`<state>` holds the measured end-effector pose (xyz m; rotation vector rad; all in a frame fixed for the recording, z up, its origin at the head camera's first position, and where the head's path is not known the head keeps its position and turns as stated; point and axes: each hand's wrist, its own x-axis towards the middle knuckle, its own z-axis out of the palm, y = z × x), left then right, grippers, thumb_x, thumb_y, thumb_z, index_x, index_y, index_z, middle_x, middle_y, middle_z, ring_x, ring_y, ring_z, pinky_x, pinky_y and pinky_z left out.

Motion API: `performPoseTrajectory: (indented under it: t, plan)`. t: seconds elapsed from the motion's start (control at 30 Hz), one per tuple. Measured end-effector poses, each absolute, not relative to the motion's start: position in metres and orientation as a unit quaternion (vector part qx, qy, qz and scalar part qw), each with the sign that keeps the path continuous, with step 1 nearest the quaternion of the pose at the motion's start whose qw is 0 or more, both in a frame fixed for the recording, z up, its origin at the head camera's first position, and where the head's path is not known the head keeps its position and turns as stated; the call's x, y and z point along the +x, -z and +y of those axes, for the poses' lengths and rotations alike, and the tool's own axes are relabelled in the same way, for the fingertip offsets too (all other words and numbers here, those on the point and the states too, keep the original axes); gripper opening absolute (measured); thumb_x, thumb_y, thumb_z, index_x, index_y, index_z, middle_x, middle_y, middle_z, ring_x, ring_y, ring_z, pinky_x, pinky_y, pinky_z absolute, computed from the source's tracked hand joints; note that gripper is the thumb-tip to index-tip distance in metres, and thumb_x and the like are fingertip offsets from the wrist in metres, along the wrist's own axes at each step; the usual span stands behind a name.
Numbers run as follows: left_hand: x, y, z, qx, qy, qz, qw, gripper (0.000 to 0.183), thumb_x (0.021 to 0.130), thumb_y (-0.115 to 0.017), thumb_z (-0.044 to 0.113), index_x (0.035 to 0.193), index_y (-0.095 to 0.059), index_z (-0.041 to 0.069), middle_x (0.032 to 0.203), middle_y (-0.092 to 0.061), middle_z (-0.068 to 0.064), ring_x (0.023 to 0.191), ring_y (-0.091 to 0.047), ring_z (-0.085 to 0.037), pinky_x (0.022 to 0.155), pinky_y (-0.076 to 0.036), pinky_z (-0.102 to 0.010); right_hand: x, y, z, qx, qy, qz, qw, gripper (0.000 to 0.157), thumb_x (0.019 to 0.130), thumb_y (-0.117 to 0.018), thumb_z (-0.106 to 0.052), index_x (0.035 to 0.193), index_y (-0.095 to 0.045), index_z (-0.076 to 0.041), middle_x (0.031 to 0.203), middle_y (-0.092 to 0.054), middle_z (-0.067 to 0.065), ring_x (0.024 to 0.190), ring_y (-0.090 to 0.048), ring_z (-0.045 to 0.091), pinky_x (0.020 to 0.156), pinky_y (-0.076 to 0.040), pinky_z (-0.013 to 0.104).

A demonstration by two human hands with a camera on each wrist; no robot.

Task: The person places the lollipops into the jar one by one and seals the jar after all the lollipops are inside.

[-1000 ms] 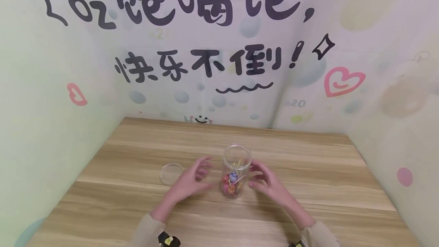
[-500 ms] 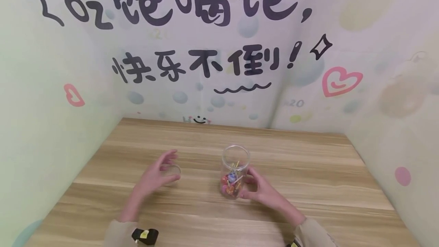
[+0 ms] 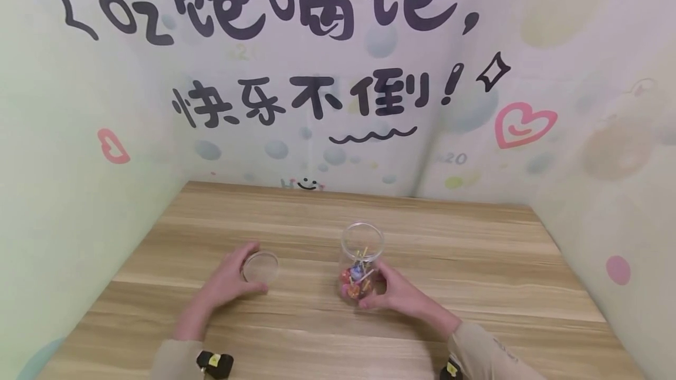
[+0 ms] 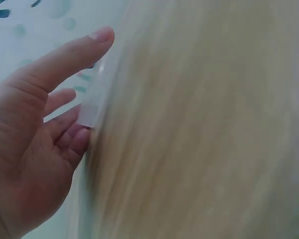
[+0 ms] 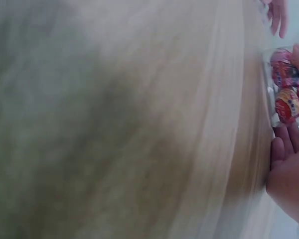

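Note:
A clear round lid (image 3: 261, 268) lies on the wooden table, left of the jar. My left hand (image 3: 232, 274) holds it at the edge, thumb on the near side and fingers at the far side. In the left wrist view the lid (image 4: 93, 107) appears edge-on between thumb and curled fingers. The clear jar (image 3: 362, 245) stands upright without a cover, with wrapped lollipops (image 3: 355, 277) in its lower half. Around the jar's right side my right hand (image 3: 398, 295) grips low down, its thumb in front; the fingers behind are partly hidden.
The wood-grain table (image 3: 306, 345) is bounded by a printed back wall (image 3: 317, 151) and pale side walls. Dark wrist-worn devices (image 3: 215, 363) sit at both sleeves.
My left hand has moved left from beside the jar and lowered around the lid. My right hand has closed in on the jar, its thumb now across the front. Lid and jar stay put.

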<state>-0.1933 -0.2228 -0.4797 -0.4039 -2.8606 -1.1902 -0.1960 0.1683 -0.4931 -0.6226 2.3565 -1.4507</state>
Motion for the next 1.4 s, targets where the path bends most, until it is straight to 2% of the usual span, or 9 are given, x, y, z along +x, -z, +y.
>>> performPoseTrajectory:
  t: [0.17, 0.47, 0.9, 1.17, 1.27, 1.4]
  plan:
    - [-0.196, 0.482, -0.224, -0.133, 0.363, -0.922, 0.001, 0.096, 0.066, -0.091, 0.034, 0.142, -0.044, 0.000, 0.140, -0.052, -0.023, 0.127, -0.043, -0.043, 0.102, -0.041, -0.067, -0.196, 0.492, 0.165, -0.214, 0.502, 0.824, 0.152, 0.090, 0.071, -0.087, -0.024, 0.147, -0.040, -0.014, 0.131, -0.060, 0.009, 0.116, -0.057, 0.022, 0.106, -0.042, 0.041]
    - [-0.202, 0.478, -0.226, -0.141, 0.363, -0.921, -0.025, 0.082, 0.067, -0.090, 0.031, 0.136, -0.054, 0.006, 0.125, -0.050, -0.020, 0.117, -0.044, -0.039, 0.092, -0.046, -0.062, -0.197, 0.496, 0.163, -0.220, 0.516, 0.813, 0.158, 0.096, 0.073, -0.086, -0.021, 0.152, -0.033, -0.013, 0.138, -0.056, 0.011, 0.126, -0.053, 0.028, 0.116, -0.033, 0.057]
    - [-0.207, 0.472, -0.225, -0.155, 0.374, -0.914, -0.038, 0.083, 0.068, -0.090, 0.029, 0.137, -0.052, 0.004, 0.125, -0.054, -0.019, 0.114, -0.054, -0.034, 0.094, -0.049, -0.053, -0.196, 0.498, 0.162, -0.218, 0.524, 0.810, 0.148, 0.092, 0.072, -0.087, -0.021, 0.149, -0.037, -0.012, 0.136, -0.059, 0.012, 0.125, -0.054, 0.030, 0.116, -0.031, 0.060]
    - [-0.211, 0.463, -0.218, -0.150, 0.396, -0.904, -0.053, 0.082, 0.068, -0.089, 0.022, 0.136, -0.049, 0.002, 0.130, -0.049, -0.023, 0.116, -0.053, -0.037, 0.094, -0.051, -0.055, -0.195, 0.497, 0.162, -0.214, 0.524, 0.811, 0.150, 0.093, 0.072, -0.087, -0.021, 0.150, -0.036, -0.012, 0.138, -0.058, 0.012, 0.129, -0.052, 0.031, 0.118, -0.028, 0.059]
    - [-0.214, 0.457, -0.216, -0.159, 0.398, -0.902, -0.056, 0.078, 0.071, -0.087, 0.021, 0.136, -0.048, 0.001, 0.131, -0.047, -0.024, 0.117, -0.052, -0.039, 0.092, -0.053, -0.052, -0.195, 0.498, 0.162, -0.217, 0.522, 0.812, 0.148, 0.092, 0.073, -0.086, -0.021, 0.150, -0.036, -0.012, 0.138, -0.057, 0.011, 0.129, -0.052, 0.031, 0.118, -0.028, 0.057]
    - [-0.219, 0.449, -0.211, -0.172, 0.411, -0.893, -0.065, 0.077, 0.075, -0.085, 0.019, 0.139, -0.046, 0.001, 0.133, -0.050, -0.024, 0.114, -0.056, -0.037, 0.087, -0.056, -0.041, -0.196, 0.499, 0.162, -0.224, 0.521, 0.811, 0.147, 0.091, 0.074, -0.085, -0.021, 0.150, -0.036, -0.013, 0.137, -0.058, 0.010, 0.129, -0.052, 0.030, 0.117, -0.027, 0.055]
